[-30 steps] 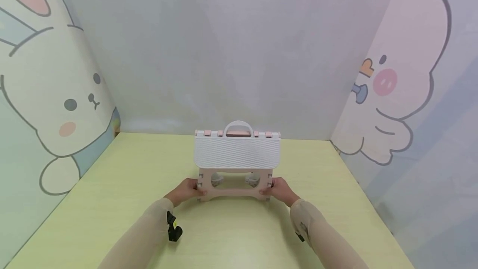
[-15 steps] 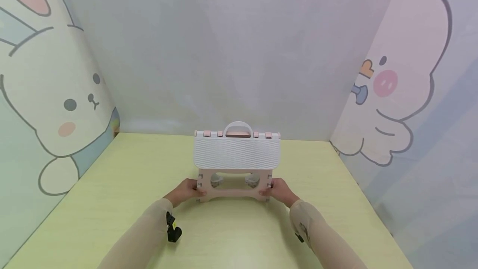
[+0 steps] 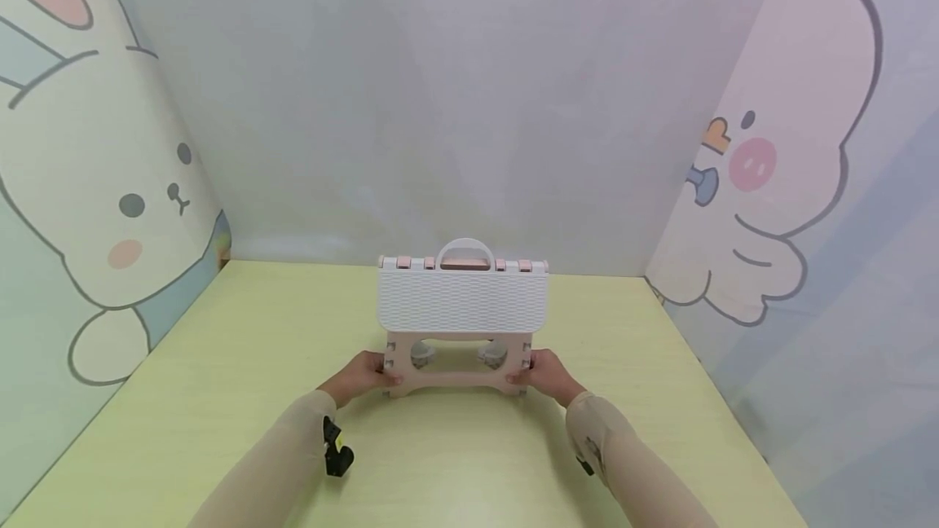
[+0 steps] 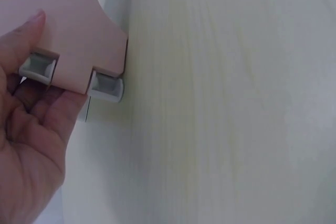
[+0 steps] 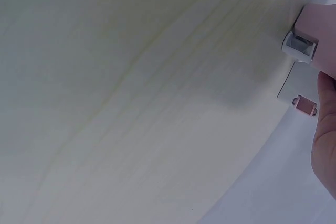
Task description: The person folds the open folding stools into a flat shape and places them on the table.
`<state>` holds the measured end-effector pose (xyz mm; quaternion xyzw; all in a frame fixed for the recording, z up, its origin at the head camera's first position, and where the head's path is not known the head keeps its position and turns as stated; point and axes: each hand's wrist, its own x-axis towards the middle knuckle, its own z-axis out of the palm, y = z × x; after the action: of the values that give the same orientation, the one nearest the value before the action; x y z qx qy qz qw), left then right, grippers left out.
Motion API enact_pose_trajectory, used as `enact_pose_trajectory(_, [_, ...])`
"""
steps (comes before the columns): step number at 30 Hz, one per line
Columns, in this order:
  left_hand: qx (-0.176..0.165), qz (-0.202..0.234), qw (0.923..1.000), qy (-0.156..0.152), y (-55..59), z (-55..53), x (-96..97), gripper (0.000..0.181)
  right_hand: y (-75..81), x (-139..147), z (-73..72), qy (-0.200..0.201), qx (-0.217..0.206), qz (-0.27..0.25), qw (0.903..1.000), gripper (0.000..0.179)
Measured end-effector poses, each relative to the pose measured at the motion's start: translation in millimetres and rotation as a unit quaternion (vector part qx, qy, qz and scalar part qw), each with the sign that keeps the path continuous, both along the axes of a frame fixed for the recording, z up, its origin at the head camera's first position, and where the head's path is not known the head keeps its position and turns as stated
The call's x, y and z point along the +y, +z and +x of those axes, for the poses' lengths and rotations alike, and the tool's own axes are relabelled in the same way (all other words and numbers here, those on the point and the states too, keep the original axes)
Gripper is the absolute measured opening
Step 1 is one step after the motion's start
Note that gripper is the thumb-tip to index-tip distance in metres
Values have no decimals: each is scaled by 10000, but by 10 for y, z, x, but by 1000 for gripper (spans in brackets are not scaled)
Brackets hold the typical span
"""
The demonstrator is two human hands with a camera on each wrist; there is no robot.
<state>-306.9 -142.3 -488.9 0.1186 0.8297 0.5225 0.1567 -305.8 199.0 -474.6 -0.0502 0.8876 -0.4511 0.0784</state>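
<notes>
A pink and white folding step stool (image 3: 462, 301) stands upright on the table, its white woven-textured top panel tilted toward me and a white arched handle (image 3: 465, 244) at its upper edge. My left hand (image 3: 363, 377) grips the left side of the pink leg panel, thumb on the front face. In the left wrist view the fingers of that hand (image 4: 31, 140) curl behind the pink panel (image 4: 73, 40) beside its grey-white hinge pieces. On the opposite side, my right hand (image 3: 548, 375) holds the panel with its thumb in front. Only part of it shows in the right wrist view.
The pale yellow table (image 3: 293, 316) reaches back to a white curtain-like wall (image 3: 455, 104). Side walls carry a cartoon rabbit (image 3: 132, 186) and a cartoon duck (image 3: 770, 145). A black wrist device (image 3: 337, 451) sits on the left sleeve.
The whole head view shifts very slightly to the left. Both hands keep their hold on the stool, which stays as it was.
</notes>
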Motion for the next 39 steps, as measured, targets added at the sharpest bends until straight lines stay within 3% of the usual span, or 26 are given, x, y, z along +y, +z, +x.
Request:
enact_pose_trajectory(18, [127,-13,9999,-90,32,31,-5,30,-14,12,-6,-5,-66,-68,10000,13])
enact_pose_trajectory(26, [-9,-31,10000,-27,26,13,-2,31,-17,10,-24,-13,-114,-110,9999,13])
enact_pose_trajectory(39, [39,-6,10000,-65,42,23,-6,30,-12,3,-27,20,-108,-58,9999,16])
